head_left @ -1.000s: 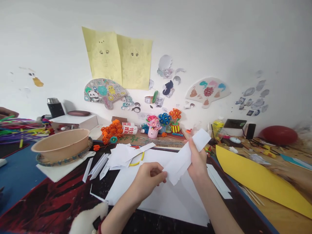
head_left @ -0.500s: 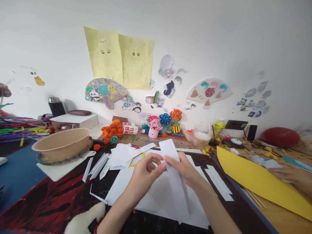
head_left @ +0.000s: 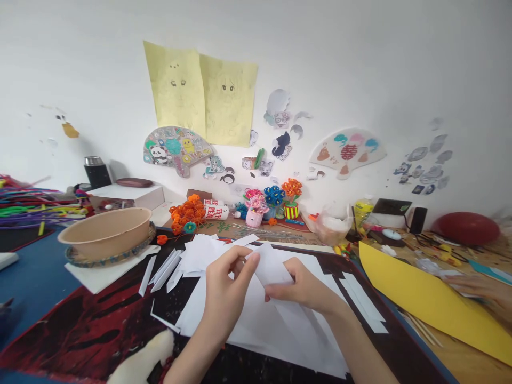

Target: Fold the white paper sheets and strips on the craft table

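Two hands pinching one paper point(head_left: 275, 268), held above the big sheet point(head_left: 260, 330).
Left hand point(head_left: 227, 282): thumb and finger on paper's left edge; right hand point(head_left: 304, 288): clamped on its lower right side; hands close, not touching. Big sheet lies on dark mat point(head_left: 100, 341); flat strips point(head_left: 364, 305) near mat's right edge, folded strips point(head_left: 166, 271) left of sheet. Yellow sheet point(head_left: 428, 298) overlaps mat's right edge, bowl point(head_left: 106, 234) by its far left corner. Potted flowers point(head_left: 256, 208) toward worktop's far edge.
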{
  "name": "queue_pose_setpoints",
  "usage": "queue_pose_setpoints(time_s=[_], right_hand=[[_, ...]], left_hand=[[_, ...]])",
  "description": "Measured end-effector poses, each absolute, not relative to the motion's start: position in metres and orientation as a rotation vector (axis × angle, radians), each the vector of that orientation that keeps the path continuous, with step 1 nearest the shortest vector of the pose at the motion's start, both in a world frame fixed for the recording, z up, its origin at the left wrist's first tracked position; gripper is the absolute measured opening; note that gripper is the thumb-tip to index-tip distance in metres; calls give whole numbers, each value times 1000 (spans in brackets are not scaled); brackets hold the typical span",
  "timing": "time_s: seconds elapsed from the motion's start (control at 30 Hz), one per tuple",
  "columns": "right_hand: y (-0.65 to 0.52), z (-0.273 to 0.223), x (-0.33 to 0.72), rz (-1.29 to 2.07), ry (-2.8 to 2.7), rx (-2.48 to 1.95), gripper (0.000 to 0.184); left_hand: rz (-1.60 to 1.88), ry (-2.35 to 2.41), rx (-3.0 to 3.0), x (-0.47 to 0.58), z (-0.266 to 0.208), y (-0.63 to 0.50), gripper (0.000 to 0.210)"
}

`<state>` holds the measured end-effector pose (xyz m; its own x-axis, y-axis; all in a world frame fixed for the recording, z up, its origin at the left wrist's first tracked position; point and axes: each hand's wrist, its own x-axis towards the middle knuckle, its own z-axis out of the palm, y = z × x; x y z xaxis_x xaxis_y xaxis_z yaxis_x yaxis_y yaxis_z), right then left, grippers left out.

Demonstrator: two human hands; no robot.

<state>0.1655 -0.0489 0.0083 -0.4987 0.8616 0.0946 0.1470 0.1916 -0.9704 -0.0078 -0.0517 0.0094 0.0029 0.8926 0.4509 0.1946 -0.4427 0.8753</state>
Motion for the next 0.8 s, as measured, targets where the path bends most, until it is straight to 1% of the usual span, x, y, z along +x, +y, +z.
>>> queue_pose_setpoints(time_s=[0.17, 0.23, 0.27, 0.37, 0.43, 0.5, 0.57, 0.7, 0.8], right_hand=[[-46, 10, 179, 1434, -1829, -972, 32], [-42, 7, 187, 1404, -1864, -1003, 38], [-38, 5, 192, 1338, -1882, -1035, 44], [-26, -4, 204, 1135, -1950, -1116, 57], [-19, -10, 211, 1099, -2011, -1161, 59], [-15, -14, 215, 1091, -2059, -1204, 60], [-14, -16, 217, 1115, -2075, -1227, 60], [-17, -16, 219, 1197, -2093, -1198, 51], [-19, -13, 218, 1119, -2091, -1221, 42]], left_hand=[[1584, 1160, 1566, -22, 15, -41, 25], [1642, 1173, 1470, -33, 18, -34, 26], [1643, 1185, 1416, -39, 19, -31, 27], [1439, 1226, 1433, -57, 18, -18, 32], [1245, 1272, 1572, -66, 12, -9, 32], [1143, 1364, 1718, -70, 5, -3, 29], [1118, 1451, 1811, -69, 0, 0, 32], [1079, 1450, 1913, -60, 0, -4, 49], [1011, 1468, 1946, -56, 3, -8, 48]])
